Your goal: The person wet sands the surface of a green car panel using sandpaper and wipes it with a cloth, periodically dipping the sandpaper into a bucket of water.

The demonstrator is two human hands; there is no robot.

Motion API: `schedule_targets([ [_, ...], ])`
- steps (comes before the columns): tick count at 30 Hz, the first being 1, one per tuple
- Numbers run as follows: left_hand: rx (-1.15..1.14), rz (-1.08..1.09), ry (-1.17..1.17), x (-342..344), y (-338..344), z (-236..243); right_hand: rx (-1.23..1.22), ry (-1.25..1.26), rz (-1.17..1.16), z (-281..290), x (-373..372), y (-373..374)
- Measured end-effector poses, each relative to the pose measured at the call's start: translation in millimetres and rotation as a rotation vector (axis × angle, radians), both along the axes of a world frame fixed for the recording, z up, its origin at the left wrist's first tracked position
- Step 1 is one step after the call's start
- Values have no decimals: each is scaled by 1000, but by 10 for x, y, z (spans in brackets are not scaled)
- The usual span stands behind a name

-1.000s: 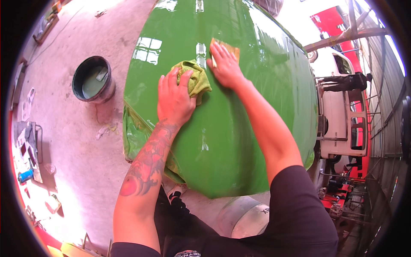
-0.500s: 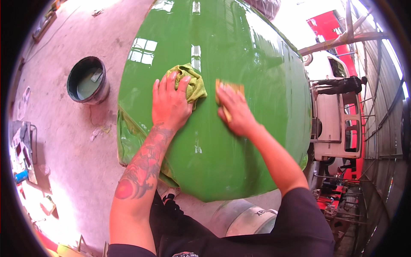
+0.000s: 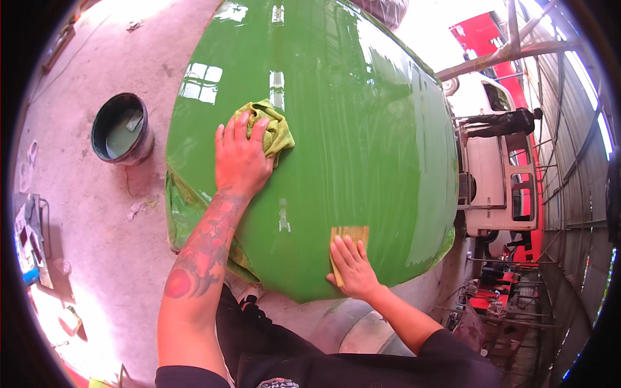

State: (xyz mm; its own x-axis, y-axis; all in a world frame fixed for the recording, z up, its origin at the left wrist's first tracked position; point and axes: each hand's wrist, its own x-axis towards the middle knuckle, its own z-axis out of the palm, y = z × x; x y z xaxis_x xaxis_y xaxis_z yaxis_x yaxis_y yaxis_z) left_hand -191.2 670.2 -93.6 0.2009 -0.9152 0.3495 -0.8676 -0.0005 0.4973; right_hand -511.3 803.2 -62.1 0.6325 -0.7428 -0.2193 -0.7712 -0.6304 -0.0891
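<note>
Yellow-green cloth (image 3: 278, 131) above centre fills the curled left hand (image 3: 243, 161), while lower down I see the right hand (image 3: 355, 269) grasping a tan pad (image 3: 352, 232).

Black shirt (image 3: 369, 372), and I wore it with 2 short sleeves (image 3: 453, 357), pale print (image 3: 278, 383) up front! Dark trousers (image 3: 262, 337), a dark shoe (image 3: 253, 310), and oh, that tattoo (image 3: 202, 251) swirled along my left forearm (image 3: 213, 223)!

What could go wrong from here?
Two risks stand out. The yellow pad under the right hand is close to the near edge of the glossy green panel, so it could slip over that edge or press unevenly there. The green cloth is bunched under the left hand; any grit caught in its folds might scratch the surface.
</note>
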Motion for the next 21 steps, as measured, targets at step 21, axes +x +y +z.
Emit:
schedule_targets([
  [21,-24,28,-95,36,7,3,30,-131,-8,10,104,-183],
])
